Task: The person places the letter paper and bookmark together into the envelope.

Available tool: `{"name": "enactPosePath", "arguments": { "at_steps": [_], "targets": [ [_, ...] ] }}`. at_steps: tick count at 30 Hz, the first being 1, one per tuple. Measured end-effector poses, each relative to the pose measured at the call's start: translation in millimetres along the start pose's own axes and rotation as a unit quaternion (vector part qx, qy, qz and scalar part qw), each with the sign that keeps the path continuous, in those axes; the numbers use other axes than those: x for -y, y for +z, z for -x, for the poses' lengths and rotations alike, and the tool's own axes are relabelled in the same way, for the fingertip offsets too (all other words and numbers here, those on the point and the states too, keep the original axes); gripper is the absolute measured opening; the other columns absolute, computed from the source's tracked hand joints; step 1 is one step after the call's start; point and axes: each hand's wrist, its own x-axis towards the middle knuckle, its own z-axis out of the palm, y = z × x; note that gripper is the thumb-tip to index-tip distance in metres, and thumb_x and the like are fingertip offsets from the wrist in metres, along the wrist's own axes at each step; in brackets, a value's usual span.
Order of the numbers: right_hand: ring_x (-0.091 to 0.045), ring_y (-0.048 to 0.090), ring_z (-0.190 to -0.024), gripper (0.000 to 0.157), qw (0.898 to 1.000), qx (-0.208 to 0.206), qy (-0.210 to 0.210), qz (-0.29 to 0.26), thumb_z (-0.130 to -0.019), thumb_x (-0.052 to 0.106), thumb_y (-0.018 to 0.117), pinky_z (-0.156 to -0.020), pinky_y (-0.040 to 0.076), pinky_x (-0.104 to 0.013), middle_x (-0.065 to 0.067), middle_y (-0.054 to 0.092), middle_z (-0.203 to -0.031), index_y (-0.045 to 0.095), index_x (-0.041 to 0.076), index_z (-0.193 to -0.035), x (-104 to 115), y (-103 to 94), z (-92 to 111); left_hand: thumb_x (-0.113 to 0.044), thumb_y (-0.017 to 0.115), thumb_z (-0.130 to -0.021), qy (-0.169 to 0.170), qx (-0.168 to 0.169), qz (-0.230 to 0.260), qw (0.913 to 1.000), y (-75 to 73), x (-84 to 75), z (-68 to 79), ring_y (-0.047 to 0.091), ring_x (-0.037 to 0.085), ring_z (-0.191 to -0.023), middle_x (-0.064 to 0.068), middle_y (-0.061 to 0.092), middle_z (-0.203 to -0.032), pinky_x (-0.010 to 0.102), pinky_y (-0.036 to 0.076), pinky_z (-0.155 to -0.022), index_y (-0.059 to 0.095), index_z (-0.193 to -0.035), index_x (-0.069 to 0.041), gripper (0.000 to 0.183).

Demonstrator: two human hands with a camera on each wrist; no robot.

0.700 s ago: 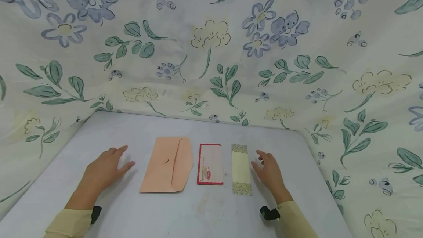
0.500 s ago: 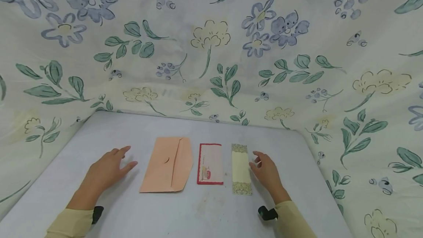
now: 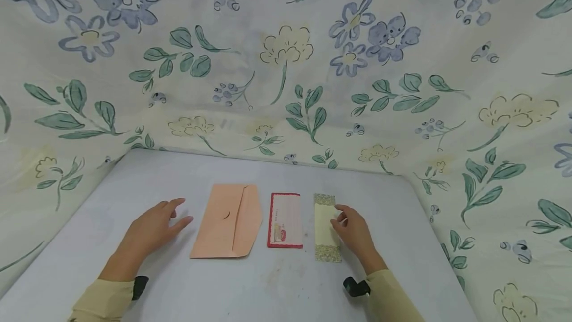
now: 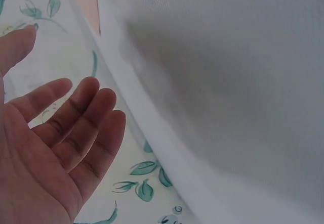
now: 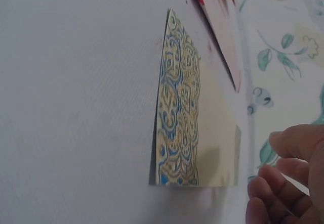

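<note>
A cream card point(image 3: 323, 225) with ornate patterned bands at both ends lies on the right of the table. My right hand point(image 3: 357, 232) hovers at its right edge, fingers loosely bent, thumb and forefinger overlapping the edge in the head view. From the right wrist, a gap shows between those fingertips point(image 5: 276, 138) and the card, whose band point(image 5: 177, 107) has a blue and gold design. My left hand point(image 3: 145, 232) is spread left of a peach envelope point(image 3: 214, 227), its flap toward the right. Nothing is in the left palm point(image 4: 45, 168).
Between envelope and cream card lies a pink card with a red border point(image 3: 286, 217). All sit on a white table point(image 3: 277, 292). A floral cloth point(image 3: 250, 63) rises behind and along both sides. Dark wrist devices point(image 3: 356, 287) are worn on both wrists.
My right hand has moved left, from beside the cream card to its right edge. The left hand has shifted right, closer to the envelope. The papers lie where they were.
</note>
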Motion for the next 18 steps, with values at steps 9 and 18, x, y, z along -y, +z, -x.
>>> {"name": "enactPosePath", "arguments": {
  "at_steps": [9, 18],
  "targets": [
    [-0.013, 0.058, -0.077, 0.04, 1.0, 0.009, -0.002, -0.019, -0.094, 0.014, 0.072, -0.064, 0.048, -0.03, -0.002, 0.064, -0.094, 0.064, 0.002, -0.132, 5.1, 7.6, 1.0, -0.042, 0.067, -0.097, 0.008, 0.002, 0.0, 1.0, 4.6, -6.0, -1.3, 0.063, 0.031, -0.086, 0.015, 0.063, -0.097, 0.054, 0.053, -0.073, 0.055, -0.14, -0.001, 0.061],
    [-0.013, 0.054, -0.076, 0.039, 1.0, 0.02, 0.0, -0.02, -0.095, 0.014, 0.072, -0.065, 0.046, -0.031, -0.005, 0.064, -0.099, 0.064, 0.002, -0.131, 11.6, 13.4, 2.5, -0.04, 0.07, -0.095, 0.028, -0.014, -0.005, 0.9995, 10.6, -14.4, -1.6, 0.056, 0.023, -0.077, 0.011, 0.06, -0.092, 0.046, 0.052, -0.065, 0.056, -0.137, 0.002, 0.061]
  ]
}}
